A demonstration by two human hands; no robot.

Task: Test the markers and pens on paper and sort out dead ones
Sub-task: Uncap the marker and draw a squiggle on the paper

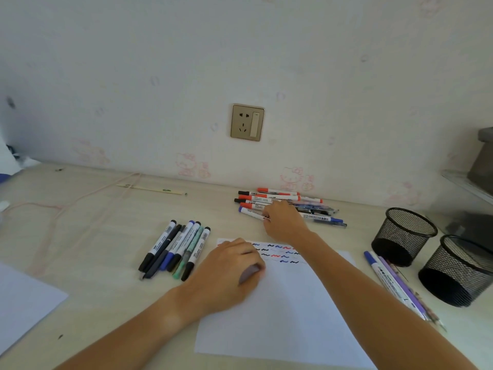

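Observation:
A white test paper (pixel 288 311) lies in front of me with rows of red, blue and black squiggles near its top edge. My left hand (pixel 229 273) rests flat on the paper's upper left part. My right hand (pixel 285 222) reaches into a pile of markers and pens (pixel 269 198) by the wall, its fingers closing around a blue-capped white marker (pixel 252 212) at the pile's near edge. A second group of several markers (pixel 176 248) lies left of the paper. A few pens (pixel 394 284) lie to the paper's right.
Two black mesh pen cups (pixel 402 233) (pixel 458 271) stand at the right. A pink cable (pixel 69 209) and a thin stick (pixel 152 189) lie at the back left. Another sheet (pixel 24 300) sits at the near left. A wall socket (pixel 247 122) is above the desk.

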